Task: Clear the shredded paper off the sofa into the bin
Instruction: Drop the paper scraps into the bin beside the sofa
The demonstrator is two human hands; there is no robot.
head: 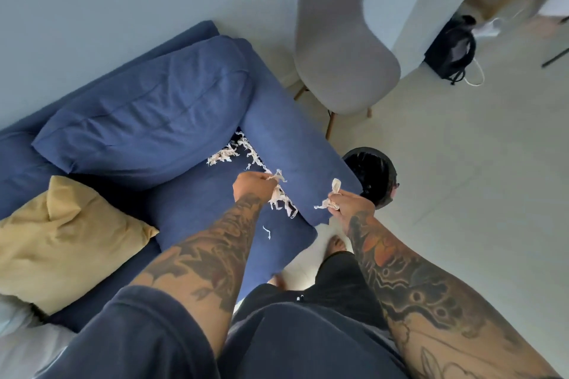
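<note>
White shredded paper (pixel 229 153) lies in a strip on the blue sofa (pixel 197 197) seat, along the armrest and up to the back cushion. My left hand (pixel 251 186) is closed on a bunch of shreds (pixel 281 200) that dangle over the seat. My right hand (pixel 349 203) grips a smaller wad of shreds (pixel 334 191) at the armrest's front end. A single shred (pixel 267 232) rests near the seat's front edge. The black bin (pixel 371 174) stands on the floor just beyond the armrest, partly hidden by my right hand.
A yellow cushion (pixel 66 237) lies on the sofa at the left. A grey chair (pixel 338 40) stands behind the armrest. A black bag (pixel 451 51) sits on the floor by the wall corner. My bare feet (pixel 335 244) are on pale floor beside the sofa.
</note>
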